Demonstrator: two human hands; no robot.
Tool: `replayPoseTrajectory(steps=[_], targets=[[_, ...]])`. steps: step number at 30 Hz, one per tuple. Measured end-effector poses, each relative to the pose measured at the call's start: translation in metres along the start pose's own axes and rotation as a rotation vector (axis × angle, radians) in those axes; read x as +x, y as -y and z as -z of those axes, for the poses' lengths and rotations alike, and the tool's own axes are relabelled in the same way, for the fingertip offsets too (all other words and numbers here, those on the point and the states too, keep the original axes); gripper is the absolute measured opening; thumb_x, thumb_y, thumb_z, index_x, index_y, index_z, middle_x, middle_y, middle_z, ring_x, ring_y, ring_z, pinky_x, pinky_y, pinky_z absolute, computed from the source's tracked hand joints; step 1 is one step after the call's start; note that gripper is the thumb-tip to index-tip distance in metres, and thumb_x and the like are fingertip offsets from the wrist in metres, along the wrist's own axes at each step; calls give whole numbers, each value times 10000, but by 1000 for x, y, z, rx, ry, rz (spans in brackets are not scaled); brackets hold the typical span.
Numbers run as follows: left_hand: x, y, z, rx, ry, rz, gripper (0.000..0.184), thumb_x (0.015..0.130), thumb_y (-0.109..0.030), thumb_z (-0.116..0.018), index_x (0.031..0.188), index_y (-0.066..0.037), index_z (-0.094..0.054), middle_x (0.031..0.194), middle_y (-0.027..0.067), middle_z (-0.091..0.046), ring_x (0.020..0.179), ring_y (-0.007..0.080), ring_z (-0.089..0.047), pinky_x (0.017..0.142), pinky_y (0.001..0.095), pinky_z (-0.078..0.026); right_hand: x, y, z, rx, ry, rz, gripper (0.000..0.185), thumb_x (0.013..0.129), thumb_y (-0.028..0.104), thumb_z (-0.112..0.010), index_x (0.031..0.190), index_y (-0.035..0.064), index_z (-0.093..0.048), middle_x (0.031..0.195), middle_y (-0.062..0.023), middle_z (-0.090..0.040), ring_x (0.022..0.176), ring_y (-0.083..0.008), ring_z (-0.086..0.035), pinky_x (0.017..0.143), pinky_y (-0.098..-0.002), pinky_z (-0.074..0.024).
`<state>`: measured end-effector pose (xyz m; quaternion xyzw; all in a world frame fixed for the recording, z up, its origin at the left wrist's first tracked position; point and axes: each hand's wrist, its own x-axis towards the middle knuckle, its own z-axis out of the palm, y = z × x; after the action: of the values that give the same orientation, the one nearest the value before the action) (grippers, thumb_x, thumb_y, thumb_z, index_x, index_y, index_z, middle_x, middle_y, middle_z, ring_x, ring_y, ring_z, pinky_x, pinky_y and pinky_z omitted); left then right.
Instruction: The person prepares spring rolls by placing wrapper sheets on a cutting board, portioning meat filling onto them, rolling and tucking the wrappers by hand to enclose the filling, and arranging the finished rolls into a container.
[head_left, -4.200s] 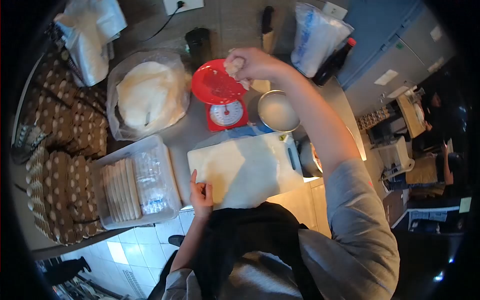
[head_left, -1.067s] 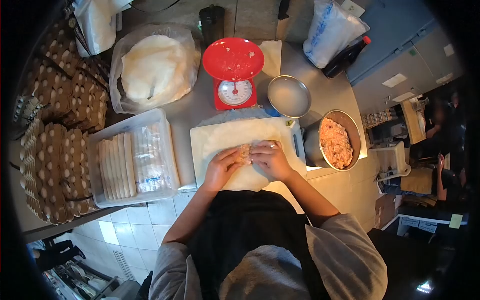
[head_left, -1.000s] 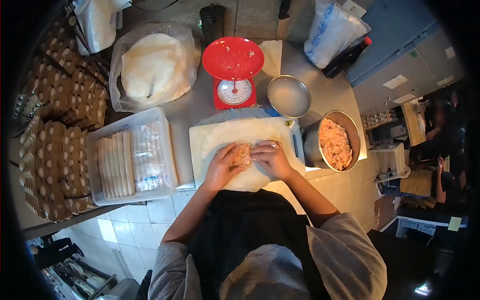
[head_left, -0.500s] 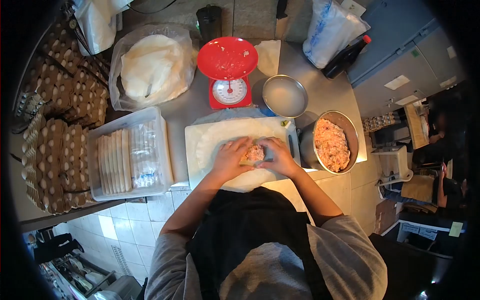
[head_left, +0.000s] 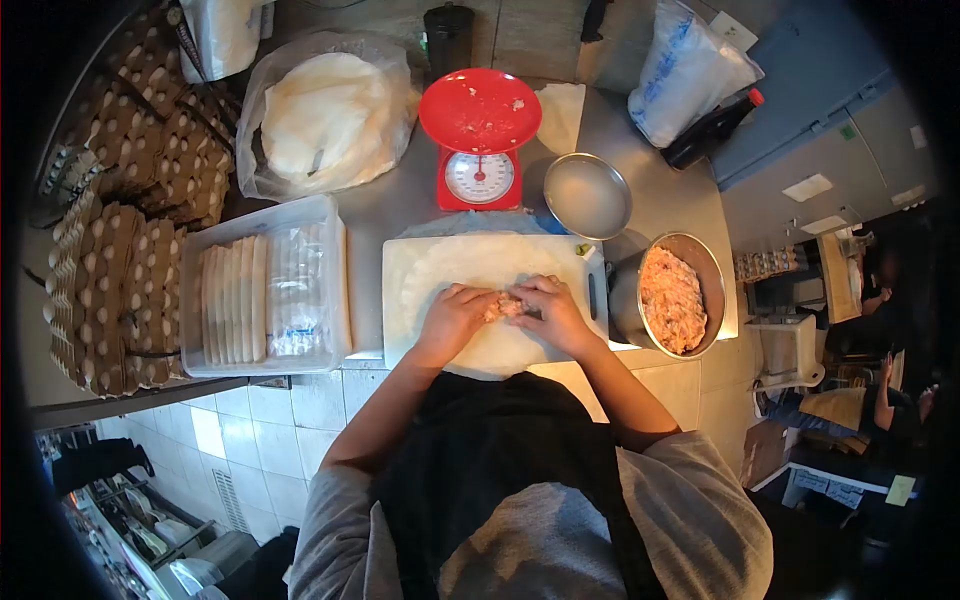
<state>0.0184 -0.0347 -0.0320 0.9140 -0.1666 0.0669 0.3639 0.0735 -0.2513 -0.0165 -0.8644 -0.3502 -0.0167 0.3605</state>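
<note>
A lump of pinkish minced filling (head_left: 504,307) lies on a thin pale wrapper (head_left: 425,280) spread over the white cutting board (head_left: 396,251). My left hand (head_left: 458,318) presses the lump from the left with bent fingers. On the other side, my right hand (head_left: 548,308) has its fingers closed on the lump's right end. Beyond the board stands a red scale (head_left: 480,178) with bits of filling on its pan. A steel pot (head_left: 716,290) of the same filling is right of the board, and a bowl of cloudy liquid (head_left: 588,196) sits behind it.
A clear tub (head_left: 345,290) of finished rolls stands at the left, beside stacked egg trays (head_left: 105,290). Behind it lies a bag of wrappers (head_left: 325,120). A dark bottle (head_left: 712,132) and a white bag (head_left: 685,75) are at the back right. Another person's arm (head_left: 884,390) shows far right.
My right hand has gone from over the scale's pan to the board, where both hands meet at the lump. Since half a second ago, my fingers have drawn closer together around it.
</note>
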Motion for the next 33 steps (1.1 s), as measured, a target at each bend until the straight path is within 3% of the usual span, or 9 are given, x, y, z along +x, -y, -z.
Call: replayPoseTrajectory(steps=[2,5,11,14,20,23,26,29,33], targets=[[-3,7,3,7,88,15,470,717,-125,-731,1178,-98,-647,1159,70,-637,1043,270,-573,912,382,-439,0,-7,-7,6,43,15,350,658,82,-771,1002,77,-703,914,-61,-581,900,-260,-555,790,-376,-438],[-9,5,15,-75,-39,-10,455,716,-116,-732,1164,-96,-656,1134,74,-653,1030,271,-586,906,383,-442,-2,-22,-8,53,74,28,342,667,87,-773,1001,78,-702,919,-62,-583,915,-262,-556,791,-370,-442],[-27,40,16,-58,45,-39,518,718,-124,-730,1224,-102,-626,1210,98,-630,1083,279,-565,938,372,-431,-7,-23,-7,43,33,9,334,659,120,-794,979,74,-712,905,-72,-585,893,-263,-567,775,-357,-452],[-31,23,27,7,-91,69,531,722,-100,-718,1242,-107,-616,1274,89,-599,1119,269,-549,967,363,-420,-3,-4,4,29,7,-50,344,637,127,-812,964,76,-718,896,-72,-584,874,-259,-572,757,-352,-452],[-45,45,39,137,33,-19,573,742,-184,-728,1286,-85,-577,1337,83,-555,1155,281,-529,1015,380,-393,-7,-24,-1,63,82,-75,419,624,193,-824,1020,115,-714,923,-53,-598,889,-240,-555,764,-367,-424],[-44,24,49,122,-135,159,570,750,-187,-729,1293,-106,-575,1312,100,-573,1155,277,-534,1000,369,-405,13,23,11,-135,-28,98,393,633,224,-819,1001,127,-720,959,-25,-614,884,-214,-547,791,-364,-399],[-44,21,58,-25,-95,128,473,764,-112,-713,1229,-110,-629,1287,114,-592,1156,274,-537,970,355,-420,26,44,-8,-62,8,178,271,653,202,-799,909,146,-729,943,15,-630,879,-185,-549,807,-358,-380],[-51,46,39,-95,-67,105,408,791,-139,-705,1193,-93,-651,1201,115,-644,1106,274,-570,941,361,-442,30,40,-37,-119,-12,238,189,674,180,-776,855,167,-724,874,46,-635,875,-169,-550,799,-358,-376],[-56,58,36,-134,-107,103,351,809,-150,-692,1153,-84,-669,1144,108,-669,1056,271,-591,921,364,-453,25,17,-28,-92,20,124,121,679,138,-761,790,179,-736,881,69,-697,877,-158,-563,804,-359,-369]])
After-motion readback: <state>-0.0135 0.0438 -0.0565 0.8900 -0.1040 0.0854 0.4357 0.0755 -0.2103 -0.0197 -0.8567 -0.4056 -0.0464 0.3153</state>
